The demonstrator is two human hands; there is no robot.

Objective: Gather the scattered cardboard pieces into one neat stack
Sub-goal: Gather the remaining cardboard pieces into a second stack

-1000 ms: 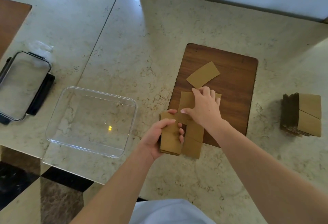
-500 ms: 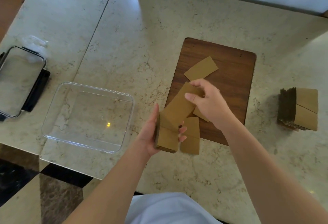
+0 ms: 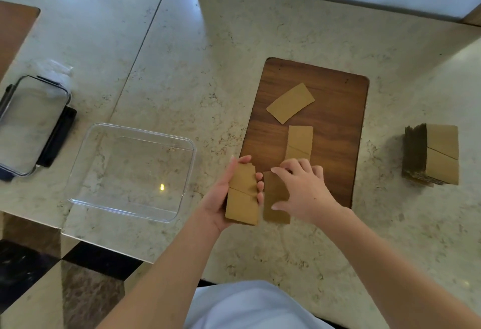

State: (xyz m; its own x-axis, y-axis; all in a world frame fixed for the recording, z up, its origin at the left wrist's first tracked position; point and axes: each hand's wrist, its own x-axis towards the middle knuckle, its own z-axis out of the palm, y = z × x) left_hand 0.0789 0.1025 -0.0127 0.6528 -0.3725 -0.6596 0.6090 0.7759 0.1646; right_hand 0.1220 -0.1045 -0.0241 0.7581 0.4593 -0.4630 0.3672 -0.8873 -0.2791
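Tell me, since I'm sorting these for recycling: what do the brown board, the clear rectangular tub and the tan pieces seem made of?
The brown rounded-corner board looks like wood or wood-look laminate: dark grain streaks, matte. The clear rectangular tub looks like plastic or possibly glass: transparent, glossy glint. The tan pieces in the left hand look like corrugated cardboard, matte; the side stack shows layered edges.

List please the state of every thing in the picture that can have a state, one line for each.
left hand: shut on a small cardboard stack
right hand: fingers on a flat cardboard piece
tilted cardboard piece: loose on the wooden board
upright cardboard piece: flat on the board
clear plastic container: open, empty
lid: off, beside the container
large cardboard stack: neat, apart on the counter
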